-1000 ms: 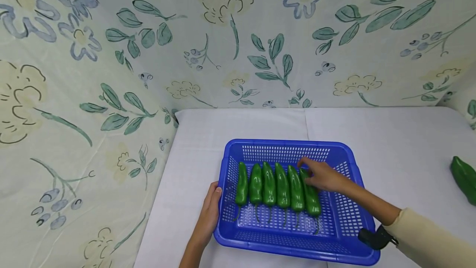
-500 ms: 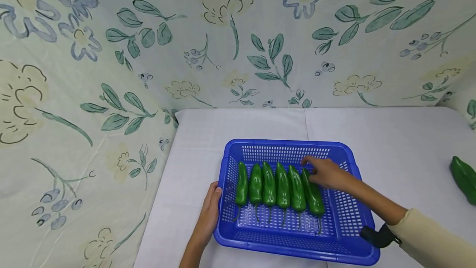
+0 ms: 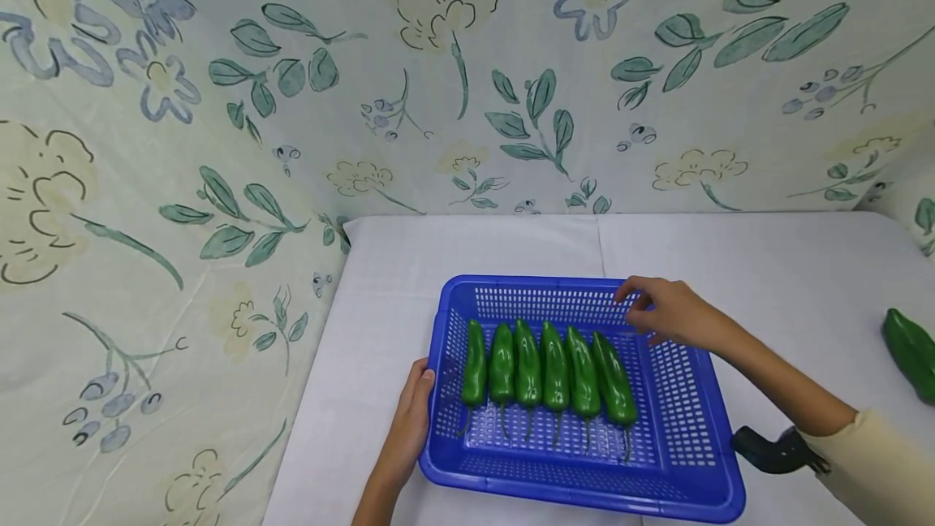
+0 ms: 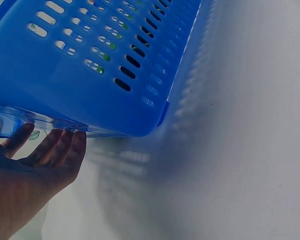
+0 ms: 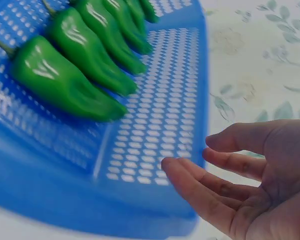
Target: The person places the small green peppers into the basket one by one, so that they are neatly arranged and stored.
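Observation:
Several glossy green chili peppers (image 3: 556, 368) lie side by side in a blue perforated plastic basket (image 3: 584, 493), their stems toward the near side. The rightmost pepper (image 3: 615, 380) slants slightly, its tip leaning left. My left hand (image 3: 409, 420) rests against the basket's left outer side. In the left wrist view, the fingertips of that hand (image 4: 44, 165) touch the basket wall (image 4: 64, 90) with fingers fairly straight. Over the basket's back right corner is my right hand (image 3: 672, 313), holding nothing. The right wrist view shows its fingers (image 5: 190, 185) loosely bent and spread apart, away from the peppers (image 5: 59, 80).
Another green pepper (image 3: 909, 355) lies on the white-covered table (image 3: 803, 291) at the far right, cut off by the frame edge. A floral cloth (image 3: 438, 128) hangs behind the table and along its left side. The right forearm crosses the basket's right rim.
My right hand slid the rightmost pepper slightly right, let go of it and rose to the back right. The left hand and basket stay about where they were.

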`<state>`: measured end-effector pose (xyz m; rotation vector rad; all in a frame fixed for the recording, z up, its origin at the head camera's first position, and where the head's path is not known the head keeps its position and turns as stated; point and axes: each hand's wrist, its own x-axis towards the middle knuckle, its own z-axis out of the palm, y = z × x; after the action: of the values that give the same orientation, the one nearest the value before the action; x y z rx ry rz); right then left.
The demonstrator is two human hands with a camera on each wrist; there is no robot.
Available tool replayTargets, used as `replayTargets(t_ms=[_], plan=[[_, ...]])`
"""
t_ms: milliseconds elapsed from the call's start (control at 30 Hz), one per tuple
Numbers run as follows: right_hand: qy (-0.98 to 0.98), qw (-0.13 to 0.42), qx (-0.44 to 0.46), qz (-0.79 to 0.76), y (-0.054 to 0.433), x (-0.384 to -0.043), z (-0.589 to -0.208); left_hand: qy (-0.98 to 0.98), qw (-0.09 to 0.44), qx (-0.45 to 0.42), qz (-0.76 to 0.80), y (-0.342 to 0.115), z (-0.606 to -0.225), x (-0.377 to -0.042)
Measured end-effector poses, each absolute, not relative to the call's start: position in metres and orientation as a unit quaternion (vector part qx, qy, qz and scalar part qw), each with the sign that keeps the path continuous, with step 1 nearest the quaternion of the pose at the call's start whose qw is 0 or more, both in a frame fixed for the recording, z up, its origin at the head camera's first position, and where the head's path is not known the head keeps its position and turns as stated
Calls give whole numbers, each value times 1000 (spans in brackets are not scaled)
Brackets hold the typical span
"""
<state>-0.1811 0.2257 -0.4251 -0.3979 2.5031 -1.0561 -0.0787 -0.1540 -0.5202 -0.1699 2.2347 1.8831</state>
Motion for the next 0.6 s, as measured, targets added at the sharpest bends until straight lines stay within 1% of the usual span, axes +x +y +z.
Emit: replayTargets(t_ms=[100,333,400,500,600], plan=[[900,176,-129,-377,237,-184,-418,758,109,-59,641,-154,-520,-78],[928,89,-80,-352,282,-182,-410,758,109,-60,641,-154,-521,-78],[935,73,-67,-340,297,-181,-412,757,110,-61,641,-154,-521,-77],[942,66,-45,-327,320,-178,-417,757,111,-60,641,-153,-522,-78],[947,73,-6,-313,348,-176,-425,757,112,-59,640,-153,-523,-78]])
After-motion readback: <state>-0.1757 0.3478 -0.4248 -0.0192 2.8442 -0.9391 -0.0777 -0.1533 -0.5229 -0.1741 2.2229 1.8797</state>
